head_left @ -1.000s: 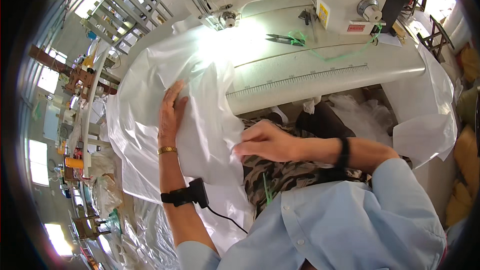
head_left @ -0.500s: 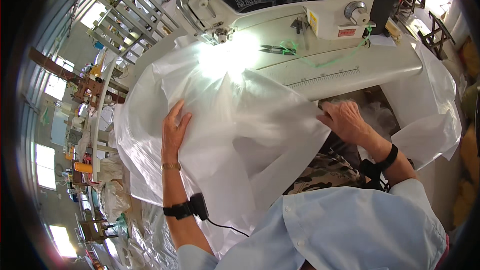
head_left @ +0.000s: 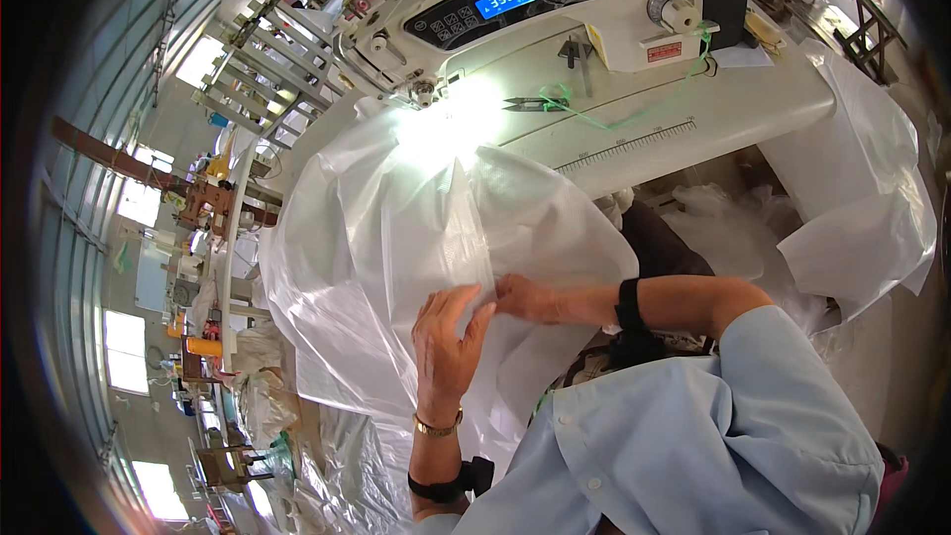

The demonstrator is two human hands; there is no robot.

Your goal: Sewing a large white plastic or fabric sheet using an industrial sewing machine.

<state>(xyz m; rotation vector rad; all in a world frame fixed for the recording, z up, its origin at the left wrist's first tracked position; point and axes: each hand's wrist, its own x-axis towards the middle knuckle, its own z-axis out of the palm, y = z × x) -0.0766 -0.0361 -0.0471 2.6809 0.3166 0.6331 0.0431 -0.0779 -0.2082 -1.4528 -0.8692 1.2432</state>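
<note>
- Head view: a large sheet of white translucent fabric [head_left: 396,238] spreads from under the needle end of the white sewing machine [head_left: 555,0] down over the table edge into the person's lap.
- The left hand [head_left: 448,337] lies on the fabric below the machine, palm flat against it, fingers stretched out and a little apart, closed on nothing.
- The right hand [head_left: 530,299] is just to the right of the left hand, touching its fingertips. Its fingers are drawn together and pinch a fold of the fabric that runs upward toward the needle.
- A gold bracelet [head_left: 437,427] and a black wrist strap [head_left: 451,481] are on the left forearm; a black band [head_left: 628,303] wraps the right wrist.
- On the white table [head_left: 713,119], just in front of the machine, lie small thread snips [head_left: 530,104] with a green thread trailing to the right.
- More white fabric [head_left: 862,208] hangs off the table's right end, well apart from both hands.
- The person wears a light blue shirt [head_left: 713,436].
</note>
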